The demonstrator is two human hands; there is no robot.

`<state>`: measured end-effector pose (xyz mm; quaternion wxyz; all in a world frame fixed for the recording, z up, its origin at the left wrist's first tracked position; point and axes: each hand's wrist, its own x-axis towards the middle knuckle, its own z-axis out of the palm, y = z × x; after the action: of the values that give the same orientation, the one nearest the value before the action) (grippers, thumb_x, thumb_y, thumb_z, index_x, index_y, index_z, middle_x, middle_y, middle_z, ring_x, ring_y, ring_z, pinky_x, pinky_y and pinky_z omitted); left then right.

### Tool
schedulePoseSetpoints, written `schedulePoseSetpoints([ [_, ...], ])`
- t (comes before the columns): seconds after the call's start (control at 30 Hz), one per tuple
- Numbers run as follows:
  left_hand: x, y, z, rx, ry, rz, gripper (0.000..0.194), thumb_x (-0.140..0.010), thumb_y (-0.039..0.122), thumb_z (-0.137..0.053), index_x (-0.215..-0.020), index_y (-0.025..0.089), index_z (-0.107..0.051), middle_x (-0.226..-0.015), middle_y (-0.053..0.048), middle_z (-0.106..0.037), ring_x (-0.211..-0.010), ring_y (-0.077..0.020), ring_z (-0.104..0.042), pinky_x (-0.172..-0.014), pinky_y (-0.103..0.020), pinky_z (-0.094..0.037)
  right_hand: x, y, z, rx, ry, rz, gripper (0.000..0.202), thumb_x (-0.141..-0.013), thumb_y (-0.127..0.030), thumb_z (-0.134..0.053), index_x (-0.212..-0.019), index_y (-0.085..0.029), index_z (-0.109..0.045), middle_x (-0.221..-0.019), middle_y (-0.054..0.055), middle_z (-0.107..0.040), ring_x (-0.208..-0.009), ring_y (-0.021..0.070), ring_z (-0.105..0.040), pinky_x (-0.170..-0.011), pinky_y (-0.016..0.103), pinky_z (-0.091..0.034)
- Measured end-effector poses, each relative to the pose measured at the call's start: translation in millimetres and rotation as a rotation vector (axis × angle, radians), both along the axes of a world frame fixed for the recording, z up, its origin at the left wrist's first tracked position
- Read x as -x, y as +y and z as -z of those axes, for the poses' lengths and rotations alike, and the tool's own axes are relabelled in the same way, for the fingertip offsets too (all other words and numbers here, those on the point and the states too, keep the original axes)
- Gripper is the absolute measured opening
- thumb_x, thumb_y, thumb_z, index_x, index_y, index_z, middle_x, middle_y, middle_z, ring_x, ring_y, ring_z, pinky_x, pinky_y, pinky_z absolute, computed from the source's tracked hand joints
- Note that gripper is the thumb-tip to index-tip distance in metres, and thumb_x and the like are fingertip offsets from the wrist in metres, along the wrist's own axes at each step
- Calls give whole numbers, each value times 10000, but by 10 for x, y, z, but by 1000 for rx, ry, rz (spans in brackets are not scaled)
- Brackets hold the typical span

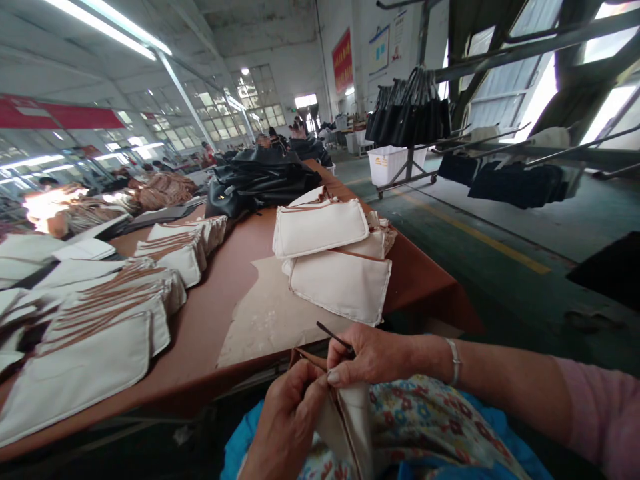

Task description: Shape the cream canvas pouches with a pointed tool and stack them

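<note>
Over my lap, a cream fabric pouch [357, 420] with brown edging hangs from my fingers. My left hand [293, 410] pinches its upper edge between thumb and fingers. Close beside it, my right hand [373, 357] has its thumb pressed on the same edge, and its fingers curl round a thin dark tool [331, 335]. The tool's slim end points up and left; its other end is hidden in the hand, so its kind does not show. Just beyond my hands, a pile of similar cream pouches [340, 283] lies on the brown table [213, 300].
Overlapping rows of cream pouches [110, 340] cover the table's left side. Black bags [265, 177] are heaped farther back. To the right, a metal rack [413, 160] carries black handbags [407, 117], with a white bin [393, 163] beside it. A cardboard sheet [267, 313] lies near the table's front edge.
</note>
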<state>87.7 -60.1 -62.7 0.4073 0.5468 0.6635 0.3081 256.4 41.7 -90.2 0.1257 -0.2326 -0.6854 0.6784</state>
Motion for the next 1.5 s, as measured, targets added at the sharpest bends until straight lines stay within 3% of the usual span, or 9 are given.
schedulePoseSetpoints([
  [0.17, -9, 7, -3, -25, -92, -35, 257, -863, 390, -533, -697, 195, -542, -641, 37, -472, -595, -143, -403, -536, -226, -331, -7, -54, -39, 249, -46, 54, 152, -733, -270, -643, -813, -146, -610, -487, -79, -487, -314, 45, -357, -287, 145, -262],
  [0.3, -58, -100, -25, -364, 111, -247, 74, -830, 300, -613, -818, 227, -603, -769, 7, -586, -717, -186, -535, -678, -248, -402, -27, -77, -50, 338, -26, 85, 140, -733, -253, -625, -826, -149, -610, -497, -78, -512, -276, 44, -374, -249, 137, -270],
  [0.4, -117, -188, -34, -459, 193, -216, 94, -817, 287, -640, -742, 230, -640, -747, 1, -573, -685, -185, -543, -681, -255, -397, -36, -97, -62, 319, -37, 94, 146, -764, -272, -632, -844, -155, -595, -491, -90, -484, -276, 42, -368, -246, 132, -265],
  [0.53, -185, -213, -6, -348, 202, -186, 177, -813, 324, -658, -669, 222, -641, -662, 12, -539, -620, -173, -534, -625, -256, -383, -49, -126, -100, 266, -56, 73, 176, -795, -299, -627, -896, -167, -569, -509, -101, -458, -299, 42, -373, -266, 134, -291],
  [0.73, -213, -147, -28, -272, 242, -216, 172, -762, 286, -675, -625, 219, -596, -652, 15, -549, -612, -176, -523, -602, -257, -372, -56, -146, -113, 146, -95, 63, 124, -739, -179, -596, -859, -150, -589, -549, -81, -482, -384, 32, -388, -368, 131, -295],
  [0.83, -186, -114, -103, -271, 168, -198, 72, -748, 264, -678, -789, 227, -632, -800, -5, -647, -767, -211, -592, -720, -262, -417, -37, -156, -86, 74, -3, 126, 96, -707, -167, -621, -794, -127, -622, -595, -56, -518, -483, 36, -403, -444, 143, -305],
  [0.93, -127, -76, -159, -149, 17, -66, 175, -792, 283, -639, -949, 210, -662, -867, -22, -684, -839, -226, -609, -758, -261, -434, -8, -167, -60, -29, 46, 169, 109, -687, -188, -658, -762, -110, -640, -609, -45, -538, -540, 48, -405, -482, 158, -305],
  [1.07, -36, -26, -134, -5, 10, 22, 234, -830, 359, -608, -708, 164, -649, -647, 9, -569, -637, -161, -484, -566, -222, -353, 17, -191, -45, -159, 19, 262, 101, -652, -147, -648, -746, -109, -650, -633, -32, -587, -570, 66, -437, -505, 173, -323],
  [1.5, 63, 33, 9, 96, -38, 47, 279, -804, 377, -615, -659, 139, -633, -598, 12, -507, -567, -131, -409, -496, -222, -282, 33, -225, 30, -240, 136, 263, 52, -729, -146, -639, -745, -120, -682, -678, -4, -636, -634, 104, -533, -589, 200, -401],
])
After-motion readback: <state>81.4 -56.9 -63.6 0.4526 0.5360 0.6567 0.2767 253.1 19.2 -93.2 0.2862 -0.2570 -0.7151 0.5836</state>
